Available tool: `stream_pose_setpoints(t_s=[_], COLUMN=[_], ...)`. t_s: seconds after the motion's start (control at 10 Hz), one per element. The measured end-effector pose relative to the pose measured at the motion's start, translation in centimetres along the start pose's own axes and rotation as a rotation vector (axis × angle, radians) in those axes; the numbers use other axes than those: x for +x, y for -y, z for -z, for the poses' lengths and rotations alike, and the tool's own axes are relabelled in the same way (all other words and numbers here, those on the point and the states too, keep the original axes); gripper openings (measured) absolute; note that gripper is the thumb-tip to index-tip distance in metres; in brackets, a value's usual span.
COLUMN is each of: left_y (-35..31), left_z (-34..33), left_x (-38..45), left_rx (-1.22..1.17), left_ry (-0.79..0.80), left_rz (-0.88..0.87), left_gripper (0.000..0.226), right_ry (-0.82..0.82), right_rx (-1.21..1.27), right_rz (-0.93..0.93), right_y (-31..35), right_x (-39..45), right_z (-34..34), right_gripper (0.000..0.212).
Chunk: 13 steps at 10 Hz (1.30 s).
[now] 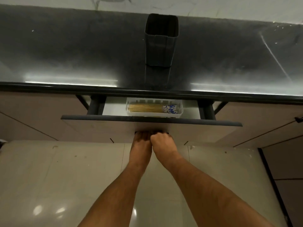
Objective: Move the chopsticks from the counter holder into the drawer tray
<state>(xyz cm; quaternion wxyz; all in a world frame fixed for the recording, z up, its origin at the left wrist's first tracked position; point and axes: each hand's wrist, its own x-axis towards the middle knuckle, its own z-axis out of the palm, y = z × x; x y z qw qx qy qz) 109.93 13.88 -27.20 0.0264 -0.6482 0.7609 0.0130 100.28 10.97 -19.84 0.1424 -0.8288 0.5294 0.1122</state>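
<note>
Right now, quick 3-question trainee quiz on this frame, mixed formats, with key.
1. True or false: the chopsticks lie in the white tray inside the open drawer.
2. Multiple choice: the black holder on the counter appears A) full of chopsticks, B) tipped over, C) upright with nothing sticking out.
3. Fill in: both hands, left hand and right hand, grip the ____ at the lower edge of the drawer front.

Key: 1 true; 2 C; 3 handle.
</note>
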Motion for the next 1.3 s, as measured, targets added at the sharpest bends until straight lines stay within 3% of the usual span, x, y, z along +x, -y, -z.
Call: stream_pose_setpoints(t_s=[0.2, 0.3, 0.4, 0.5, 0.6, 0.9, 1.1, 1.2, 1.3], left_y=[1.3, 2.0, 2.6, 2.8, 3.1, 3.9, 4.6, 5.3, 5.7], left_z=[0.5, 0.6, 1.0, 0.6, 0.3, 0.5, 2.3, 3.7, 4.3], left_x=[4.9, 7.2, 9.2, 10.7, 11.2, 12.7, 13.1, 11.7, 8.5], left_rx=[-0.108, -0.098, -0.003, -0.059, -0.129, -0.274, -0.381, -0.351, -0.297], left_ry=[0.046, -0.015, 0.025, 0.052, 0.022, -0.067, 0.031, 0.008, -0.15], left_rz=[0.04, 0.033, 0.026, 0.069, 0.105, 0.08, 0.089, 0.092, 0.059], left_gripper=[0.022, 0.042, 0.061, 0.057, 0.049, 0.043, 0.03, 0.033, 0.038], right_ry=[-0.022, 0.007, 0.121, 0.126, 0.073, -0.052, -0.052, -0.131, -0.275], right_rx=[0.005, -0.004, -0.03, -0.088, -0.094, -0.055, 0.033, 0.032, -0.015], right_rz=[-0.04, -0.078, -0.128, -0.14, -0.15, -0.157, -0.107, -0.009, 0.028], right_y=[-1.6, -2.1, -2.3, -2.5, -2.8, -3.2, -3.9, -4.2, -4.9], right_x=[4.3, 6.3, 8.5, 10.0, 10.6, 12.1, 11.1, 9.3, 6.9], right_z=[1.2, 1.8, 2.7, 2.8, 2.6, 2.6, 3.5, 2.9, 2.2], right_gripper=[0.014, 0.02, 0.035, 0.038, 0.029, 0.028, 0.028, 0.034, 0.032])
